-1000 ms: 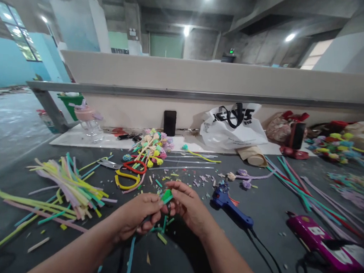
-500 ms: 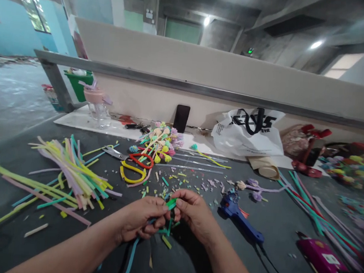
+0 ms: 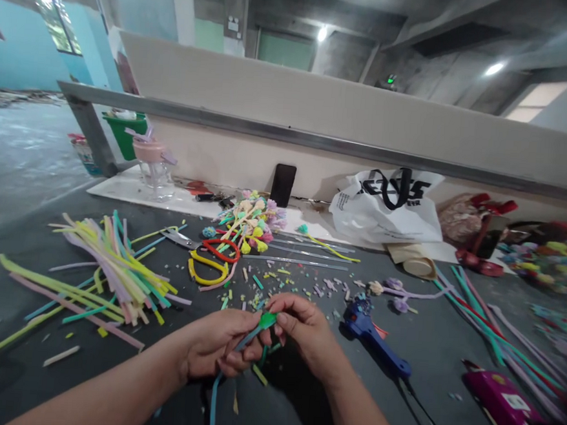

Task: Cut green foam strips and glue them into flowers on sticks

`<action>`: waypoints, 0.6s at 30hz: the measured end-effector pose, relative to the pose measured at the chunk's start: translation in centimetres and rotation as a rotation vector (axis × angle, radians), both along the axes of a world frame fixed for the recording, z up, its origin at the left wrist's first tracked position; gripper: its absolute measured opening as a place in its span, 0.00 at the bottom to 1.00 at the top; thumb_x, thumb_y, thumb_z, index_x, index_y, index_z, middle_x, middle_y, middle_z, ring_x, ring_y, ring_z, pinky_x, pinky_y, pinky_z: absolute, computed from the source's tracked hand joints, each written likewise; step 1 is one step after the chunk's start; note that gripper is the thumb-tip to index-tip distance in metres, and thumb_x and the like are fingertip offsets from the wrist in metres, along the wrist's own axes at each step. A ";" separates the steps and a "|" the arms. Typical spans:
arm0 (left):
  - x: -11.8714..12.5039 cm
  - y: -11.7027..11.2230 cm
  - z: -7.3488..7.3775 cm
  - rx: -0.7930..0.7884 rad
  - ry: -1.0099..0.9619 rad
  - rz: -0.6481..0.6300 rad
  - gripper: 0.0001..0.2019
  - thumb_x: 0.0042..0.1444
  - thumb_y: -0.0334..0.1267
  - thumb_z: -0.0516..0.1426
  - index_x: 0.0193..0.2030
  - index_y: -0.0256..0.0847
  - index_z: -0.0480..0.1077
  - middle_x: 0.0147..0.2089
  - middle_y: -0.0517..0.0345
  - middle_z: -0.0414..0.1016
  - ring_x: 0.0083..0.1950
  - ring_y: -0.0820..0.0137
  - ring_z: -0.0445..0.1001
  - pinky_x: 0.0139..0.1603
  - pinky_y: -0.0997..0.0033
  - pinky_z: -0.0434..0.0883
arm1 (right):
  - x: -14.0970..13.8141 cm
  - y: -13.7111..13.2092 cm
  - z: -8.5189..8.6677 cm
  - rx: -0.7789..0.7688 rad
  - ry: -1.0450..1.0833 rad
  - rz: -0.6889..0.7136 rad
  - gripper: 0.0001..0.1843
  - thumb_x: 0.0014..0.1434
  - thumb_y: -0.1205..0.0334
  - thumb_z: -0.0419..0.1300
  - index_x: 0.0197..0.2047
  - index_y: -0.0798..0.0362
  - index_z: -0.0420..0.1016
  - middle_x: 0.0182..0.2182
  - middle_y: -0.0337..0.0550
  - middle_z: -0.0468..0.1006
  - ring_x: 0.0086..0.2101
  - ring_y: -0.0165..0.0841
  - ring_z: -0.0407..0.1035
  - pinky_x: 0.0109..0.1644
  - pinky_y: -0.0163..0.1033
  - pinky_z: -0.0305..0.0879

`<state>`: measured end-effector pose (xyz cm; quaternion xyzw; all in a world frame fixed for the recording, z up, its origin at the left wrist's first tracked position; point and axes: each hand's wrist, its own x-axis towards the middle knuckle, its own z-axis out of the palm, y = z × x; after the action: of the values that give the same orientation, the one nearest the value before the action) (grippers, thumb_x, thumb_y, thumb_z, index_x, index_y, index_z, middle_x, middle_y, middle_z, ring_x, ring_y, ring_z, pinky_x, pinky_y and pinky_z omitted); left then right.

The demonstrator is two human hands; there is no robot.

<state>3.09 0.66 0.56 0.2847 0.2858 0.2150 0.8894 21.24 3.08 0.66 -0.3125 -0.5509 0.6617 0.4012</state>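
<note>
My left hand (image 3: 223,341) is closed around a blue chenille stem (image 3: 214,405), whose tail hangs down toward the near table edge. At its upper end sits a small bright green piece (image 3: 267,319). The fingers of my right hand (image 3: 307,331) pinch that green piece from the other side, so both hands meet over the table. Beneath them lie green and yellow-green scraps (image 3: 260,374), partly hidden by the fingers. Scissors with red and yellow handles (image 3: 208,269) rest beyond my left hand. A blue glue gun (image 3: 376,342) lies to the right of my right hand.
Loose coloured stems (image 3: 119,266) are heaped at the left. Finished-looking small flowers (image 3: 251,220) pile up behind the scissors, near an upright phone (image 3: 283,185). A white bag (image 3: 385,207), clear cup (image 3: 155,171) and magenta tool (image 3: 508,400) stand or lie around.
My left hand has turned a little, and the blue stem now shows running across its fingers to the green piece. The green piece looks more bunched at the stem's end.
</note>
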 end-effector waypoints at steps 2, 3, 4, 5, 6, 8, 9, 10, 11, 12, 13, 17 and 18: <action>0.0 -0.1 0.3 0.009 -0.006 0.004 0.15 0.55 0.49 0.49 0.35 0.37 0.63 0.21 0.66 0.58 0.14 0.85 0.47 0.14 0.82 0.39 | 0.1 -0.1 0.2 0.021 -0.007 0.026 0.06 0.52 0.61 0.61 0.33 0.54 0.73 0.26 0.38 0.72 0.24 0.25 0.63 0.28 0.32 0.59; 0.0 -0.2 0.4 0.015 -0.004 0.010 0.15 0.56 0.49 0.49 0.35 0.37 0.63 0.21 0.66 0.57 0.14 0.85 0.47 0.14 0.82 0.39 | 0.1 -0.1 0.3 0.027 -0.006 0.037 0.06 0.52 0.61 0.61 0.33 0.54 0.72 0.27 0.38 0.72 0.24 0.25 0.62 0.28 0.32 0.59; 0.0 -0.3 0.5 0.021 0.001 0.016 0.15 0.56 0.49 0.49 0.35 0.37 0.63 0.21 0.66 0.57 0.14 0.85 0.46 0.14 0.82 0.39 | 0.1 -0.1 0.4 0.033 -0.008 0.043 0.06 0.52 0.61 0.61 0.34 0.54 0.72 0.28 0.39 0.72 0.24 0.25 0.62 0.29 0.32 0.58; 0.1 -0.4 0.7 0.029 0.009 0.020 0.15 0.56 0.49 0.48 0.35 0.38 0.63 0.21 0.66 0.57 0.14 0.84 0.46 0.14 0.82 0.39 | 0.1 -0.1 0.4 0.042 -0.015 0.046 0.06 0.52 0.61 0.61 0.34 0.54 0.73 0.28 0.38 0.72 0.24 0.25 0.62 0.29 0.32 0.58; 0.0 -0.5 0.7 0.037 0.016 0.019 0.15 0.56 0.49 0.48 0.35 0.38 0.63 0.21 0.66 0.56 0.14 0.84 0.45 0.14 0.82 0.39 | 0.1 -0.2 0.5 0.054 -0.024 0.044 0.05 0.52 0.61 0.61 0.33 0.54 0.73 0.28 0.38 0.71 0.24 0.24 0.61 0.29 0.32 0.58; 0.0 -0.6 0.8 0.051 0.024 0.012 0.13 0.56 0.48 0.49 0.34 0.38 0.62 0.21 0.67 0.55 0.14 0.84 0.44 0.14 0.82 0.38 | 0.2 -0.2 0.6 0.076 -0.043 0.039 0.05 0.52 0.61 0.61 0.32 0.54 0.74 0.28 0.38 0.71 0.24 0.24 0.61 0.29 0.31 0.58; 0.0 -0.7 0.7 0.058 0.023 0.010 0.13 0.56 0.47 0.49 0.34 0.39 0.61 0.21 0.67 0.54 0.14 0.84 0.43 0.14 0.82 0.38 | 0.2 -0.3 0.6 0.077 -0.051 0.037 0.06 0.52 0.61 0.61 0.32 0.54 0.74 0.28 0.37 0.71 0.24 0.24 0.61 0.29 0.31 0.58; 0.0 -0.7 0.7 0.063 0.018 0.010 0.12 0.55 0.47 0.50 0.33 0.39 0.61 0.21 0.67 0.54 0.14 0.84 0.43 0.14 0.82 0.37 | 0.1 -0.4 0.6 0.072 -0.055 0.039 0.06 0.51 0.60 0.61 0.32 0.54 0.74 0.27 0.37 0.71 0.24 0.24 0.61 0.29 0.31 0.58; 0.0 -0.8 0.6 0.066 0.011 0.018 0.12 0.55 0.47 0.51 0.33 0.39 0.60 0.21 0.68 0.53 0.15 0.85 0.42 0.15 0.82 0.37 | 0.1 -0.4 0.6 0.058 -0.051 0.042 0.07 0.51 0.60 0.62 0.34 0.53 0.75 0.27 0.37 0.71 0.23 0.24 0.61 0.28 0.30 0.58; 0.0 -0.8 0.4 0.068 0.003 0.030 0.13 0.55 0.47 0.52 0.32 0.39 0.59 0.21 0.68 0.52 0.15 0.85 0.41 0.15 0.82 0.37 | 0.1 -0.5 0.5 0.034 -0.036 0.044 0.08 0.51 0.60 0.62 0.36 0.53 0.75 0.28 0.37 0.72 0.23 0.24 0.61 0.28 0.30 0.58; 0.1 -0.8 0.3 0.072 -0.007 0.045 0.13 0.54 0.47 0.52 0.32 0.39 0.59 0.21 0.69 0.52 0.15 0.85 0.41 0.15 0.82 0.37 | 0.0 -0.5 0.5 0.006 -0.013 0.041 0.11 0.52 0.59 0.61 0.39 0.52 0.74 0.31 0.38 0.73 0.24 0.23 0.62 0.28 0.30 0.58; 0.3 -0.7 -0.3 0.105 -0.052 0.101 0.12 0.54 0.45 0.54 0.31 0.37 0.59 0.21 0.69 0.52 0.15 0.86 0.41 0.16 0.82 0.38 | -0.2 -0.3 0.5 -0.055 0.137 -0.045 0.17 0.54 0.58 0.59 0.48 0.48 0.69 0.44 0.43 0.71 0.23 0.22 0.61 0.25 0.29 0.58; 0.3 -0.7 -0.4 0.118 -0.061 0.113 0.12 0.54 0.44 0.54 0.30 0.37 0.59 0.21 0.69 0.52 0.15 0.86 0.41 0.16 0.82 0.38 | -0.2 -0.2 0.4 -0.050 0.164 -0.071 0.17 0.54 0.58 0.59 0.49 0.47 0.68 0.43 0.43 0.71 0.23 0.21 0.61 0.24 0.28 0.57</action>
<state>3.44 0.01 0.20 0.3134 0.2612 0.2898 0.8658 20.99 2.89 1.11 -0.2865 -0.4880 0.6839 0.4605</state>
